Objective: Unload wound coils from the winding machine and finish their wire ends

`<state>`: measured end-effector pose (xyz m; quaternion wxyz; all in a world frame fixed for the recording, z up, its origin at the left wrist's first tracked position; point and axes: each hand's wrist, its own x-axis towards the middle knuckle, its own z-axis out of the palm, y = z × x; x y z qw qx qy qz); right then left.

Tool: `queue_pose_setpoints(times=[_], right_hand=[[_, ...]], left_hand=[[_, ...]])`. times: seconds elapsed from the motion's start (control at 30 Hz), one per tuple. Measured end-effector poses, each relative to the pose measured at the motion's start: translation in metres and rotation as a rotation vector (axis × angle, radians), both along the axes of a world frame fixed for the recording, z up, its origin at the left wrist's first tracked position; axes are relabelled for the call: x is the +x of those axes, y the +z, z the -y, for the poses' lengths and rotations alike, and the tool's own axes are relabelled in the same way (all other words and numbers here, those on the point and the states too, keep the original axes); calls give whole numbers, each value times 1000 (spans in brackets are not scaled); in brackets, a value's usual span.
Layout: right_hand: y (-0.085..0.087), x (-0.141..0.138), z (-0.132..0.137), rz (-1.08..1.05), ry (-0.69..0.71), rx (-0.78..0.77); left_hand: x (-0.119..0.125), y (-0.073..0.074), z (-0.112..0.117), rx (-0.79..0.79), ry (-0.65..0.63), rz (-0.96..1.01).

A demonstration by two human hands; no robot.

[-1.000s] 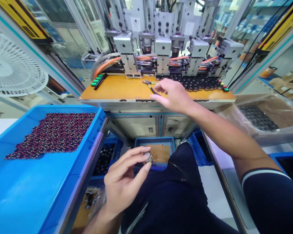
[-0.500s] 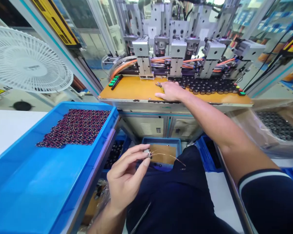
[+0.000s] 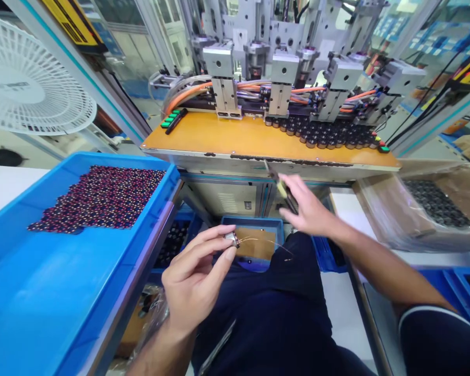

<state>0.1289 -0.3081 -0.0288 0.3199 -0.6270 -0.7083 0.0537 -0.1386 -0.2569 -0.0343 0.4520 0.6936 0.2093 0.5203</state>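
head view: and the yellow-handled nippers [image 3: 282, 190] are off the orange desk [image 3: 196, 137], held in the right grip [image 3: 311, 210]! left grip [image 3: 198, 271] still pinches the small metal cylinder [image 3: 231, 237], copper wire [image 3: 258, 239] trailing; tool and part both in hand.

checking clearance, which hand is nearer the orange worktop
Right: the right hand, holding yellow-handled pliers, is just in front of the orange worktop; the left hand is farther back.

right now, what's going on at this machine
The person's left hand pinches a small metal part with fine copper-coloured wires trailing from it. The right hand holds pliers on the near side of the orange worktop, apart from the wires. Black cylindrical parts stand clustered on the worktop.
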Motion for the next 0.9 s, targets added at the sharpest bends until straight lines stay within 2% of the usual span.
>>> queue_pose_setpoints(times=[0.13,0.27,0.5,0.9], right_hand=[[-33,-47,66,-544,173,-208],[-43,-77,98,-854,320,-269],[-34,-84,91,-833,382,-176],[-28,-89,84,-883,431,-161]], left_hand=[[4,-1,-3,9,8,-10],[10,-1,-2,-4,0,-24],[14,-1,3,21,-19,-26],[8,1,5,25,0,-51]])
